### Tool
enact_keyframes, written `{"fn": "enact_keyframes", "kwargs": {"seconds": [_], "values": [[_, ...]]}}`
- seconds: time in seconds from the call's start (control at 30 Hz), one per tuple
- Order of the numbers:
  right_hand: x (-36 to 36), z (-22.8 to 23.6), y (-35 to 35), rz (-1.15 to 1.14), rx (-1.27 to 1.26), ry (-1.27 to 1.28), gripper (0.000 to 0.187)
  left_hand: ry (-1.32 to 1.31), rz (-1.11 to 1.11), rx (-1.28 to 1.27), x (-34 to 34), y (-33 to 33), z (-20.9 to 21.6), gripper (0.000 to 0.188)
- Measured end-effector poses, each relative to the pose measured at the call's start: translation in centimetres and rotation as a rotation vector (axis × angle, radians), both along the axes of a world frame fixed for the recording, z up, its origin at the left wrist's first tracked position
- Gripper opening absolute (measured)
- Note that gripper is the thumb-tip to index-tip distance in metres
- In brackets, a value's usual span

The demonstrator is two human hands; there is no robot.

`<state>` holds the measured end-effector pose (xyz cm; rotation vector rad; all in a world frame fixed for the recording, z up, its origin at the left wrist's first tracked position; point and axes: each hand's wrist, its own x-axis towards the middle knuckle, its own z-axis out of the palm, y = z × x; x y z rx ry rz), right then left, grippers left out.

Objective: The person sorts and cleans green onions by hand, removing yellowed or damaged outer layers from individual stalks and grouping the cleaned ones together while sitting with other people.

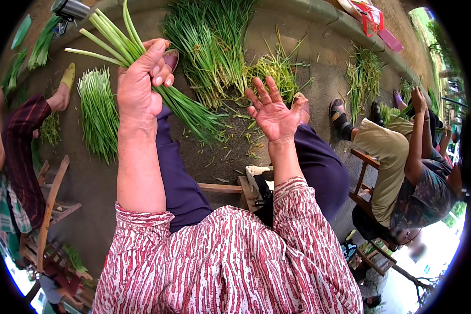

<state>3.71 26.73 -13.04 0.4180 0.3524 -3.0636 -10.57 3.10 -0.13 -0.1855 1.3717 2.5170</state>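
Observation:
My left hand (144,78) is closed around a small bunch of garlic chives (191,112). Their pale stem ends fan out to the upper left, and the dark green leaves hang down to the right, below the fist. Over the ground to the right, my right hand (275,107) is raised with its fingers spread and nothing in it. Beyond it lies a heap of yellowed trimmings (277,68). A large pile of chives (206,47) spreads on the ground ahead, between the two hands. Left of my left forearm rests a neat stack of chives (97,110), pale ends pointing away.
A raised kerb (319,11) curves along the far side. Seated people flank me, one in tan trousers (384,157) at right, another in dark checked trousers (23,146) at left. A wooden chair (52,209) stands at left. Withered leaves (363,73) lie far right.

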Motion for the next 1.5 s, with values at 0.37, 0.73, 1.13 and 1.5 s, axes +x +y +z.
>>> {"fn": "enact_keyframes", "kwargs": {"seconds": [0.37, 0.73, 1.13, 1.5], "values": [[-3.5, 11.7, 2.9, -0.016, 1.126, 0.011, 0.043, -0.038, -0.001, -0.028, 1.0, 0.8, -0.3, 0.014], [-2.2, 12.7, 6.1, -0.526, 0.697, 0.055, 0.034, -0.059, -0.098, -0.154, 1.7, 1.8, -0.9, 0.01], [-2.3, 12.0, 8.6, -0.534, 0.095, 0.115, 0.028, -0.072, -0.134, -0.171, 2.1, 2.7, -1.8, 0.012], [-1.1, 13.5, 12.2, -0.514, -0.001, 0.391, 0.087, -0.063, -0.14, -0.112, 2.4, 1.7, -1.8, 0.015]]}}
